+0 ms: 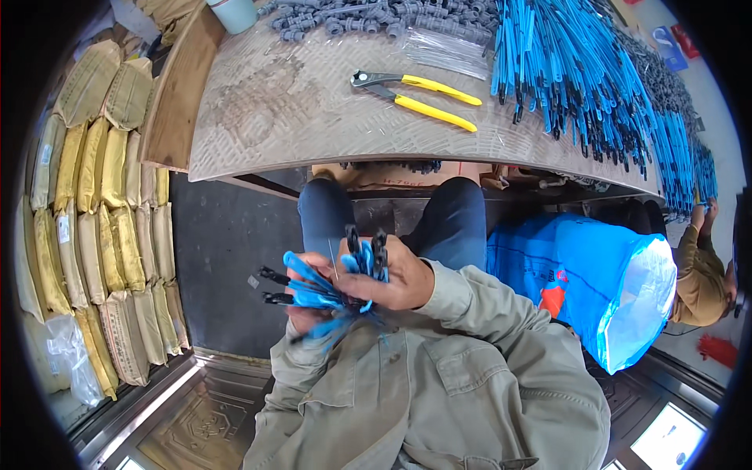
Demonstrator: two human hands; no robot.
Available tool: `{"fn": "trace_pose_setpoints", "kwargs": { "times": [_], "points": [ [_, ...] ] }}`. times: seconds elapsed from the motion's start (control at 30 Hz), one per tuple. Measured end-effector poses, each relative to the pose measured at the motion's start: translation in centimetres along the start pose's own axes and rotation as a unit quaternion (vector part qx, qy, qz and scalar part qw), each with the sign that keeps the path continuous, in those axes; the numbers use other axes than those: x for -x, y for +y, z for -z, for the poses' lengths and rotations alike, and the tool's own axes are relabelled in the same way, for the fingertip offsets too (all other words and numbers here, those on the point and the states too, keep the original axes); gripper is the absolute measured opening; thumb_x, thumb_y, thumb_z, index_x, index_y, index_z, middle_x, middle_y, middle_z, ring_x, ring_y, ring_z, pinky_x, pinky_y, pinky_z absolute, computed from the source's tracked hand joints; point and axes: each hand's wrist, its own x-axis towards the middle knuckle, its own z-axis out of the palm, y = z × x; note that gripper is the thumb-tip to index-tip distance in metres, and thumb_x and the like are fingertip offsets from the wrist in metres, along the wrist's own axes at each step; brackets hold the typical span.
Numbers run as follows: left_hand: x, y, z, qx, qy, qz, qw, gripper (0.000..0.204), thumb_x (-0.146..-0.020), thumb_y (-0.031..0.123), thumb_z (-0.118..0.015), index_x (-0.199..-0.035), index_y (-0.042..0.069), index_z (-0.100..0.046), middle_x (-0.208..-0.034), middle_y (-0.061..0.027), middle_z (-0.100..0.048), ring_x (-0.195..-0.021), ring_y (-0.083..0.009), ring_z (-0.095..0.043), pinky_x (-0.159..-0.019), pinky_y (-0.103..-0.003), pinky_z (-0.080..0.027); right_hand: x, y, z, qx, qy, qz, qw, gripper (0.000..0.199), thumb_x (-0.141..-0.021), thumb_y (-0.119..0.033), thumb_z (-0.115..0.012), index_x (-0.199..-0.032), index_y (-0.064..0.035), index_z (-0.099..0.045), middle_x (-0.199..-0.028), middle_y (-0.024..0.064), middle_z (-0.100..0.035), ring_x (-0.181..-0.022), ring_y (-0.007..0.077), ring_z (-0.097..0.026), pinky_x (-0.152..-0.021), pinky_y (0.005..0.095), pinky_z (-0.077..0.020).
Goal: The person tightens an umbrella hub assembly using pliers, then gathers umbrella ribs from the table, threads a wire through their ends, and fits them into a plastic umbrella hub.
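Observation:
A bundle of blue strips with black tips (315, 296) is gripped between my hands, above my lap. My left hand (304, 319) is closed round its left side, with strips fanning out past the fingers. My right hand (403, 276) is closed on the other side, its thumb pressed over the middle of the bundle. Black ends stick out to the left and upward. A thin pale strand (333, 258) rises between the hands; I cannot tell which fingers hold it. The lower strips are blurred by motion.
Yellow-handled pliers (427, 95) lie on the worn table (274, 125) ahead. Beyond are clear thin strips (448, 53), grey fittings (384, 17) and a big heap of blue strips (568, 70). A blue sack (580, 266) stands right; stacked bags (102, 211) line the left. Another person (697, 274) works far right.

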Motion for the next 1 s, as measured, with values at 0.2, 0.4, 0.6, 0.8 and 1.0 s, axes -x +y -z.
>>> {"fn": "trace_pose_setpoints", "kwargs": {
  "times": [0.2,0.4,0.6,0.8,1.0],
  "points": [
    [1.2,0.1,-0.4,-0.097,-0.077,-0.050,0.991,0.051,-0.069,0.037,-0.078,-0.093,0.000,-0.053,-0.086,-0.0078,-0.060,-0.072,-0.0148,-0.057,-0.063,-0.027,-0.044,-0.2,-0.3,-0.2,0.000,-0.025,0.068,0.997,0.012,-0.077,-0.006,-0.067,-0.078,-0.0027,-0.056,-0.077,0.0076,-0.054,-0.070,0.0191,-0.052,-0.063,0.0304,-0.0409],
    [0.6,2.8,-1.8,-0.229,-0.135,0.000,0.964,0.037,-0.069,0.028,-0.079,-0.080,0.001,-0.056,-0.074,-0.0086,-0.061,-0.065,-0.0183,-0.059,-0.056,-0.030,-0.043,-0.2,-2.0,1.0,-0.011,-0.107,0.024,0.994,0.017,-0.075,-0.010,-0.071,-0.078,-0.0032,-0.056,-0.079,0.0084,-0.054,-0.074,0.0221,-0.052,-0.064,0.0325,-0.0409],
    [0.6,4.1,-1.4,-0.301,-0.296,-0.029,0.906,0.028,-0.076,0.025,-0.072,-0.080,0.003,-0.054,-0.069,-0.0082,-0.060,-0.060,-0.0240,-0.060,-0.053,-0.031,-0.043,0.1,-2.1,0.6,0.006,-0.158,0.053,0.986,0.020,-0.073,-0.013,-0.074,-0.078,-0.0045,-0.056,-0.079,0.0084,-0.054,-0.072,0.0227,-0.053,-0.063,0.0325,-0.0410],
    [1.9,4.5,-1.4,-0.304,-0.267,0.039,0.914,0.030,-0.084,0.032,-0.063,-0.078,0.005,-0.051,-0.068,-0.0076,-0.059,-0.058,-0.0231,-0.060,-0.052,-0.031,-0.043,0.9,-1.7,0.0,0.006,-0.164,0.072,0.984,0.022,-0.071,-0.011,-0.075,-0.078,-0.0062,-0.056,-0.079,0.0075,-0.056,-0.071,0.0227,-0.055,-0.060,0.0334,-0.0420],
    [1.3,5.1,-1.1,-0.295,-0.244,0.079,0.920,0.030,-0.086,0.032,-0.060,-0.076,0.005,-0.051,-0.068,-0.0067,-0.058,-0.057,-0.0223,-0.059,-0.051,-0.030,-0.042,0.9,-1.5,-0.1,0.010,-0.157,0.050,0.986,0.021,-0.067,-0.001,-0.073,-0.077,-0.0052,-0.055,-0.075,0.0070,-0.054,-0.069,0.0238,-0.055,-0.061,0.0321,-0.0435]
  ]
}}
